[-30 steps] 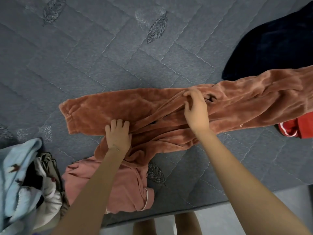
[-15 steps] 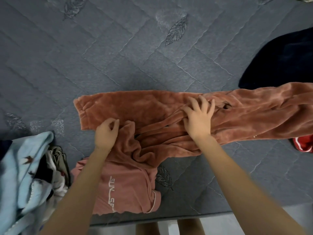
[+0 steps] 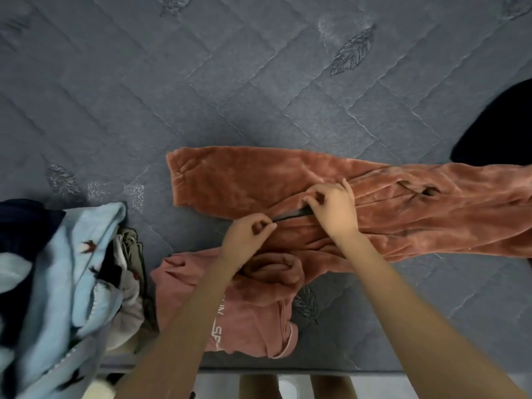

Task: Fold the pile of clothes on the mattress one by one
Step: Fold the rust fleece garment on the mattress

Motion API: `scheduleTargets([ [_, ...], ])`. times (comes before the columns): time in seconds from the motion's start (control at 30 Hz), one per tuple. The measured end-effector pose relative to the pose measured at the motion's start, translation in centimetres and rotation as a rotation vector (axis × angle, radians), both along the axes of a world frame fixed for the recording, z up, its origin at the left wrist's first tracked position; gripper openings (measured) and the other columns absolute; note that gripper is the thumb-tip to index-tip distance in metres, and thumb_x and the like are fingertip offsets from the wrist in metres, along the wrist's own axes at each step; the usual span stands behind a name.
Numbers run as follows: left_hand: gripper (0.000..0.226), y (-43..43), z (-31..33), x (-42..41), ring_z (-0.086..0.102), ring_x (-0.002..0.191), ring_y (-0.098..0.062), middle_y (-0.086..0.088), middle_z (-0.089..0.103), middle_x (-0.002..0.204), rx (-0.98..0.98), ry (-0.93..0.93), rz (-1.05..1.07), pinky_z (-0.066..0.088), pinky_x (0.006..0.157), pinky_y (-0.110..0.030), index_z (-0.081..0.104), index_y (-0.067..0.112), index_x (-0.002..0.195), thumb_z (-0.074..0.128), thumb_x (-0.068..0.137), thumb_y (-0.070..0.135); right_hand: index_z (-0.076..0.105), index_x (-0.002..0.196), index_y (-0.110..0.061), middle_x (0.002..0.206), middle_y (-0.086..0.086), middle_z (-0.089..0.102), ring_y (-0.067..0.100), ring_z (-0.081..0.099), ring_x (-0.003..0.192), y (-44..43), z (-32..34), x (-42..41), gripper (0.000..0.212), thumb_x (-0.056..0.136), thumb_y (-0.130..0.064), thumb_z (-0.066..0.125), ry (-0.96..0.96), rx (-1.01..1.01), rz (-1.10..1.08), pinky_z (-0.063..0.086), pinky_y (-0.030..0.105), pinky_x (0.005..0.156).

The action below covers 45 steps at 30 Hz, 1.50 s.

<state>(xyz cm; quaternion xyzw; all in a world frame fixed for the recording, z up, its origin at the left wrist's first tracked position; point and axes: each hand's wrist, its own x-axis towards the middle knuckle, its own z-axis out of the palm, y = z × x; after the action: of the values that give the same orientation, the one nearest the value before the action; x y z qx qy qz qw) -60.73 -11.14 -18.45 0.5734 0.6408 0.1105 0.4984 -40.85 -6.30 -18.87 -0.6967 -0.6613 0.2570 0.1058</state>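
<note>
Left hand [image 3: 247, 229] and right hand [image 3: 335, 210] each pinch 1 end of a dark strip [image 3: 290, 216] over the rust fleece garment [image 3: 244, 180]; clothes pile [image 3: 57, 269] sits at 8 o'clock.

— What moved?
— The right hand [image 3: 334, 208], flat on the fleece [image 3: 244, 174] before, now curls its fingers. The left hand [image 3: 247, 234] has come close, at its 8 o'clock.
— Anything new?
— A dark strip [image 3: 290, 216], pinched taut between them.

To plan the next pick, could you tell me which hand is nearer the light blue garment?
Left. The left hand sits right of the light blue garment; the right hand is farther right, on the rust fleece.
</note>
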Motion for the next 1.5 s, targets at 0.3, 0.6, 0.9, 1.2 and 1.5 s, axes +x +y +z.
scheduleTargets([
  [0.3,0.065,1.4,-4.3,-4.9,0.044,0.115,-0.041,-0.021,0.051,0.120,0.315,0.610,-0.218,0.033,0.102,-0.059,0.059,0.012,0.120,0.087,0.063,0.026,0.070,0.089,-0.018,0.092,-0.003,0.071,0.022,0.061,0.098,-0.7,-0.7,-1.3,0.005,0.086,-0.016,0.066,0.013,0.012,0.006,0.017,0.037,0.114],
  [0.6,0.024,1.8,-4.6,-8.5,0.035,0.138,-0.038,-0.020,0.053,0.135,0.458,0.640,0.078,0.003,0.113,-0.061,0.063,0.005,0.108,0.064,0.084,0.005,0.066,0.090,-0.016,0.089,-0.008,0.069,0.016,0.063,0.085,-1.0,0.4,-0.7,0.014,0.093,-0.027,0.058,0.286,0.235,-0.301,0.045,0.043,0.089],
  [0.9,0.027,4.6,2.3,-10.6,0.042,0.052,-0.007,-0.005,0.045,0.057,0.612,0.152,0.378,0.035,0.055,-0.020,0.051,0.009,0.071,0.051,0.091,0.027,0.067,0.091,-0.011,0.090,-0.002,0.068,0.016,0.056,0.085,0.1,3.0,-2.7,0.013,0.093,-0.020,0.058,0.199,0.471,-0.425,0.026,0.023,0.080],
  [1.2,0.030,12.0,1.9,-10.6,0.059,0.072,-0.025,-0.006,0.061,0.073,0.407,0.423,0.340,0.043,0.065,-0.034,0.062,0.012,0.082,0.057,0.092,0.040,0.068,0.092,-0.018,0.089,-0.007,0.067,0.013,0.044,0.087,6.8,1.6,-3.3,0.012,0.093,-0.025,0.058,0.077,0.490,-0.390,0.018,0.024,0.077],
  [1.5,0.046,12.7,-3.3,-8.0,0.030,0.138,-0.037,-0.017,0.039,0.148,0.619,0.625,-0.152,0.011,0.113,-0.059,0.049,0.020,0.138,0.045,0.095,0.038,0.067,0.115,-0.023,0.135,0.003,0.054,0.029,0.037,0.133,9.0,-2.7,-3.4,0.028,0.090,-0.034,0.062,-0.048,0.242,-0.248,0.006,0.050,0.115],
])
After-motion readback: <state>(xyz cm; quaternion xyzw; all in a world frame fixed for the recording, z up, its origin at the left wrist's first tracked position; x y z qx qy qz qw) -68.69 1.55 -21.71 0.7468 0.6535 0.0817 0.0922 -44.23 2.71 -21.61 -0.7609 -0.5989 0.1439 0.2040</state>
